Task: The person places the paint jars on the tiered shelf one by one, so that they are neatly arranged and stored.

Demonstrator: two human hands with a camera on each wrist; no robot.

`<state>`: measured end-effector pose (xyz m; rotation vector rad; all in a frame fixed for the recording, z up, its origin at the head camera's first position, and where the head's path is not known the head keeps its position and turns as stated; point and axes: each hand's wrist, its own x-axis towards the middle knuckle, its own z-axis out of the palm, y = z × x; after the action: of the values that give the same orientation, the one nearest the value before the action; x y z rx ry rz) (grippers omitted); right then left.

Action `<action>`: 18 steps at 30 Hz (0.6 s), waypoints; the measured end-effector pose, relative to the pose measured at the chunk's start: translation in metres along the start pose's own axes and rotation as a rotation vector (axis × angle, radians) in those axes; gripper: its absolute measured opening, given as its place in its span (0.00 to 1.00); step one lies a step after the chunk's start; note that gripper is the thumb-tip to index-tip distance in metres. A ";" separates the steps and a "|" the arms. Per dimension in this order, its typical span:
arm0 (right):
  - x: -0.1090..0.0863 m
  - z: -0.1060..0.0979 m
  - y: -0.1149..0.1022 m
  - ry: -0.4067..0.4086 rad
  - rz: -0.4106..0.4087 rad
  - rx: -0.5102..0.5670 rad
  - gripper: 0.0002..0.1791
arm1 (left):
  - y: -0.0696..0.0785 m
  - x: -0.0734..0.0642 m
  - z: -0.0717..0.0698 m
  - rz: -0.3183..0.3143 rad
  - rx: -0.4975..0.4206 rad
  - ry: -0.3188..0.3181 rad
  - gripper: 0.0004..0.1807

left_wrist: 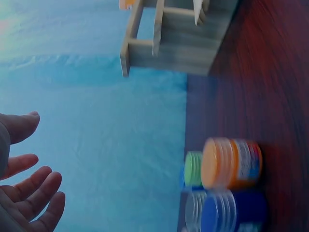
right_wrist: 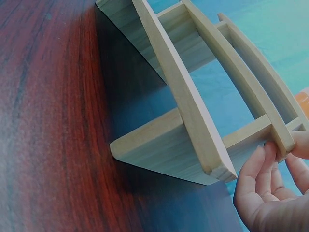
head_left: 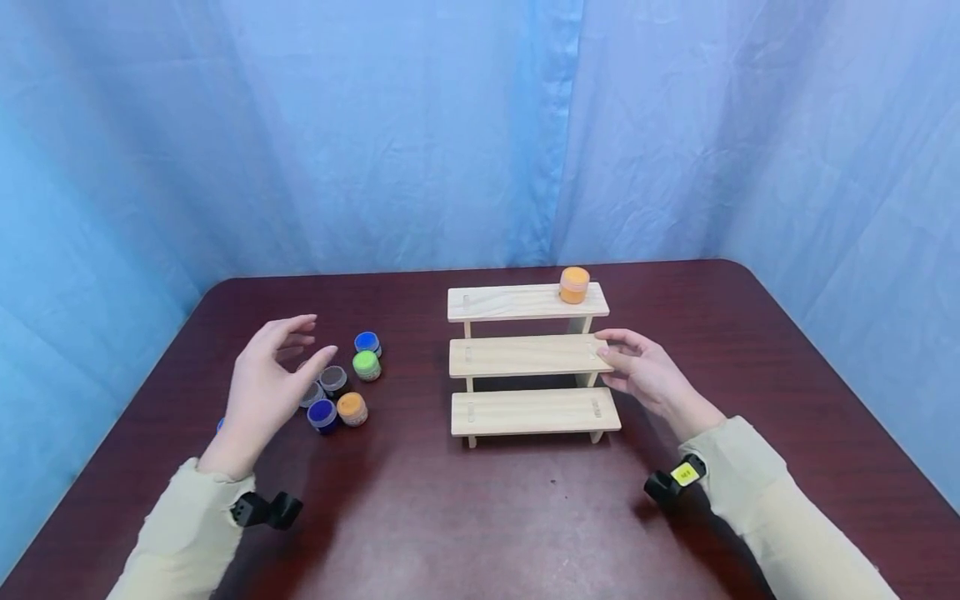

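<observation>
A three-tier wooden display stand (head_left: 525, 357) stands on the table, its steps facing me. My right hand (head_left: 647, 375) pinches the right end of the middle tier, thumb on top and fingers curled beneath, as the right wrist view also shows. On the top tier, near its right end, sits an orange paint jar (head_left: 574, 285). My left hand (head_left: 258, 385) hovers over a group of small jars, fingers spread and holding nothing. Among them are an orange jar (left_wrist: 231, 164), a green jar (head_left: 367, 365), a dark blue jar (head_left: 322, 415) and a black jar (head_left: 334, 382). That hand partly hides the group.
The dark red-brown table (head_left: 517, 517) carries everything. A brighter blue jar (head_left: 367, 342) stands behind the green one, and a bit of another blue thing (head_left: 221, 424) shows left of my left wrist. Blue curtains (head_left: 375, 142) enclose the table's back and sides.
</observation>
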<state>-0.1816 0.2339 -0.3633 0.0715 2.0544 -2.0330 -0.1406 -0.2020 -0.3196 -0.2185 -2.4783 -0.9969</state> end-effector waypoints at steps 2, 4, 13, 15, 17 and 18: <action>0.000 0.000 0.000 -0.001 -0.001 0.006 0.09 | -0.005 -0.003 -0.006 0.003 0.024 0.012 0.26; -0.001 0.001 0.000 -0.001 -0.001 0.008 0.09 | -0.010 -0.006 -0.012 0.007 0.047 0.013 0.26; -0.003 0.001 -0.001 0.013 0.001 0.010 0.09 | -0.030 -0.017 -0.038 -0.024 0.139 0.008 0.27; -0.003 0.001 -0.001 0.012 -0.003 0.011 0.09 | -0.037 -0.021 -0.041 -0.046 0.156 0.013 0.27; -0.003 0.001 -0.001 0.011 -0.005 0.012 0.09 | -0.044 -0.024 -0.045 -0.073 0.163 0.017 0.28; -0.003 0.001 -0.001 0.012 -0.004 0.012 0.09 | -0.046 -0.027 -0.046 -0.085 0.166 0.021 0.28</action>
<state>-0.1785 0.2333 -0.3617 0.0819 2.0514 -2.0517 -0.1151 -0.2668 -0.3316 -0.0497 -2.5534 -0.8164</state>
